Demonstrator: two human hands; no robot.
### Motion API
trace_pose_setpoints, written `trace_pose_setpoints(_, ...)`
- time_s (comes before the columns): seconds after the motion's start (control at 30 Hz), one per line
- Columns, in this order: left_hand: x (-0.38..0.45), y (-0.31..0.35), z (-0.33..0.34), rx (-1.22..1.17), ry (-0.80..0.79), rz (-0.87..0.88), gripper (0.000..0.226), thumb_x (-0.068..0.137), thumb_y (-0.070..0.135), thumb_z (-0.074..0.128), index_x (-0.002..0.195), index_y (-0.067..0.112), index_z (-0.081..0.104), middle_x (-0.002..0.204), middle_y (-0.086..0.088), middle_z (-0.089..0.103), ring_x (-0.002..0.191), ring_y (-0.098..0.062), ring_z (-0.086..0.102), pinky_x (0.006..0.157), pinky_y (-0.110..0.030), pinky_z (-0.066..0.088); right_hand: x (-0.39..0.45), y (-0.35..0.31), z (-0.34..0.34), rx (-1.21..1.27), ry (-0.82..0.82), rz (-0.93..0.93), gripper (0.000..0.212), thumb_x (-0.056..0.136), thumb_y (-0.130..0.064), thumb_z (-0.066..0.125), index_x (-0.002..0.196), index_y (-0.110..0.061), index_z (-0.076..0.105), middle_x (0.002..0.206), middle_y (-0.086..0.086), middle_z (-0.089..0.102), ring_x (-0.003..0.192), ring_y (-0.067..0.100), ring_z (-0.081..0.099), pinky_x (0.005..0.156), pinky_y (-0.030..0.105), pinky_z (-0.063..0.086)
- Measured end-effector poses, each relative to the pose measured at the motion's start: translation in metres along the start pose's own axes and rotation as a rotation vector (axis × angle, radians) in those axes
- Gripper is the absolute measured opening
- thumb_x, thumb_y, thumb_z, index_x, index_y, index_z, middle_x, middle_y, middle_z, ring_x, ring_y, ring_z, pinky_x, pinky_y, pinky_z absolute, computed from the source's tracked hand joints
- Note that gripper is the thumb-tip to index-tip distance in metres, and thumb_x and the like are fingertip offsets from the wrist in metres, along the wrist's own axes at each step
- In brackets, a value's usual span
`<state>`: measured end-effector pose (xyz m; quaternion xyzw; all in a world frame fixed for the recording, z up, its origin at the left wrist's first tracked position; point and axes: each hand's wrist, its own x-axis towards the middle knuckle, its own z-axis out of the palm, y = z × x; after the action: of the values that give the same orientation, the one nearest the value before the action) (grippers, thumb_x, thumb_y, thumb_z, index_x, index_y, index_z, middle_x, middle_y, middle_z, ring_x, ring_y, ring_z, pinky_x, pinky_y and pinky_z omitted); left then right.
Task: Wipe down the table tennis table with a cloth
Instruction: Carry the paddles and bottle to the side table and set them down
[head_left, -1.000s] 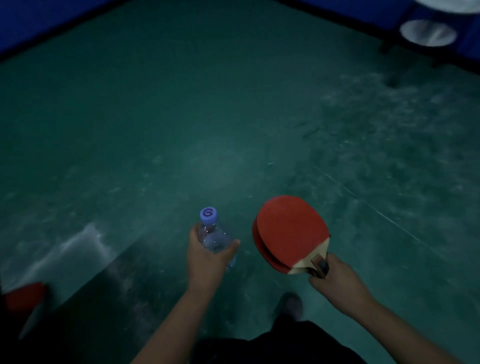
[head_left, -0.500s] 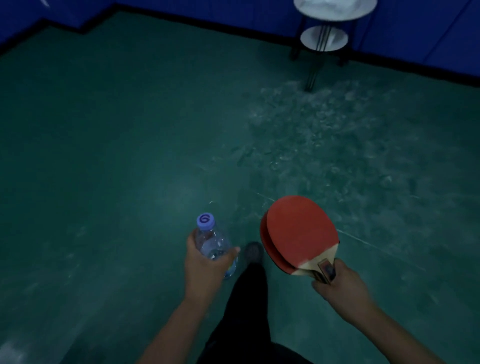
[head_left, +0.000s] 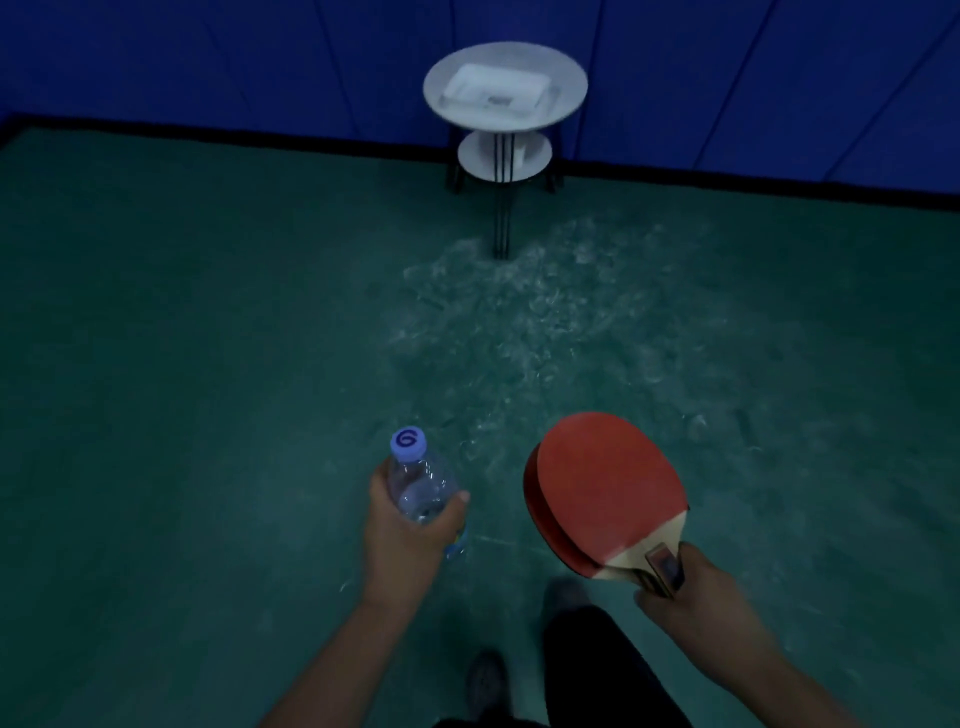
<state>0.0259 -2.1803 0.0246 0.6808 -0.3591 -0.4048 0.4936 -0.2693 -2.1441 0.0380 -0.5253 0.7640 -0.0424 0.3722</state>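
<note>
My left hand (head_left: 405, 540) grips a clear plastic water bottle (head_left: 418, 480) with a blue cap, held upright over the green floor. My right hand (head_left: 691, 587) holds two red table tennis paddles (head_left: 605, 493) stacked together by their handles, blades pointing up and left. A white folded cloth or flat pack (head_left: 498, 93) lies on top of a small round white side table (head_left: 563, 111) ahead by the wall. The table tennis table is out of view.
The side table has a lower round shelf (head_left: 483, 158) and dark legs. Behind it runs a blue padded wall (head_left: 208, 62) with a black base strip. The green floor (head_left: 182, 364) has a scuffed pale patch in front of the side table. My legs and shoes show at the bottom.
The view has swung and advanced toward the round side table, which now sits nearer and centred ahead. Both hands keep their hold on the bottle and the paddles.
</note>
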Motion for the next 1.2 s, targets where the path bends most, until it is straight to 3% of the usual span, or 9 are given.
trace_pose_setpoints(0.23, 0.159, 0.042, 0.096, 0.035, -0.009, -0.005, 0.066, 0.055, 0.043, 0.086, 0.112, 0.031, 0.056, 0.102, 0.010, 0.072, 0.089, -0.010, 0.071, 0.077, -0.025, 0.055, 0.176, -0.055, -0.062, 0.069, 0.020, -0.005, 0.033, 0.074, -0.025, 0.078, 0.076, -0.019, 0.046, 0.067, -0.006, 0.057, 0.059, 0.005, 0.052, 0.049, 0.019, 0.034)
trace_pose_setpoints(0.4, 0.262, 0.079, 0.163, 0.027, 0.073, -0.012, 0.062, 0.058, 0.027, 0.087, 0.112, 0.029, 0.057, 0.100, 0.010, 0.072, 0.086, -0.008, 0.071, 0.070, -0.014, 0.053, 0.303, -0.109, -0.125, 0.038, 0.002, -0.049, 0.035, 0.073, -0.028, 0.079, 0.075, -0.021, 0.044, 0.064, -0.009, 0.055, 0.056, 0.000, 0.049, 0.046, 0.015, 0.030)
trace_pose_setpoints(0.6, 0.385, 0.125, 0.231, 0.006, 0.105, 0.013, 0.056, 0.068, 0.003, 0.089, 0.112, 0.020, 0.058, 0.095, 0.007, 0.073, 0.081, -0.005, 0.071, 0.067, -0.010, 0.050, 0.434, -0.189, -0.198, -0.010, -0.035, -0.102, 0.031, 0.075, -0.027, 0.077, 0.080, -0.024, 0.046, 0.072, -0.008, 0.058, 0.063, 0.009, 0.054, 0.049, 0.021, 0.034)
trace_pose_setpoints(0.77, 0.501, 0.150, 0.274, -0.025, 0.090, 0.005, 0.061, 0.067, 0.014, 0.092, 0.116, 0.024, 0.057, 0.101, 0.009, 0.072, 0.090, -0.008, 0.071, 0.072, -0.013, 0.052, 0.538, -0.253, -0.226, -0.010, -0.039, -0.117, 0.028, 0.077, -0.027, 0.075, 0.083, -0.020, 0.049, 0.073, -0.004, 0.060, 0.064, 0.013, 0.057, 0.050, 0.026, 0.036)
trace_pose_setpoints(0.9, 0.605, 0.169, 0.302, -0.044, 0.081, 0.025, 0.062, 0.058, 0.040, 0.087, 0.113, 0.039, 0.057, 0.105, 0.011, 0.071, 0.094, -0.007, 0.070, 0.076, -0.017, 0.054, 0.624, -0.312, -0.240, -0.003, -0.024, -0.108, 0.031, 0.078, -0.029, 0.075, 0.079, -0.022, 0.045, 0.070, -0.005, 0.058, 0.060, 0.009, 0.054, 0.047, 0.024, 0.032)
trace_pose_setpoints(1.0, 0.682, 0.182, 0.316, -0.040, 0.072, 0.000, 0.059, 0.057, 0.042, 0.086, 0.109, 0.042, 0.058, 0.109, 0.003, 0.069, 0.099, -0.012, 0.069, 0.079, -0.032, 0.058, 0.684, -0.358, -0.254, 0.007, -0.037, -0.090, 0.031, 0.078, -0.026, 0.076, 0.080, -0.022, 0.045, 0.071, -0.004, 0.058, 0.061, 0.011, 0.055, 0.049, 0.025, 0.035)
trace_pose_setpoints(1.1, 0.759, 0.199, 0.330, -0.005, 0.045, 0.021, 0.062, 0.058, 0.044, 0.087, 0.113, 0.038, 0.058, 0.114, -0.003, 0.065, 0.102, -0.017, 0.068, 0.084, -0.040, 0.058, 0.742, -0.400, -0.273, -0.004, -0.024, -0.078, 0.033, 0.077, -0.024, 0.077, 0.079, -0.023, 0.044, 0.071, -0.006, 0.056, 0.063, 0.014, 0.053, 0.050, 0.023, 0.033)
trace_pose_setpoints(1.2, 0.827, 0.223, 0.349, -0.015, 0.057, 0.030, 0.062, 0.058, 0.040, 0.088, 0.112, 0.030, 0.060, 0.109, -0.006, 0.067, 0.098, -0.022, 0.069, 0.081, -0.036, 0.058, 0.793, -0.435, -0.294, -0.010, -0.024, -0.073, 0.031, 0.077, -0.024, 0.078, 0.084, -0.022, 0.047, 0.074, -0.007, 0.057, 0.065, 0.012, 0.054, 0.050, 0.019, 0.032)
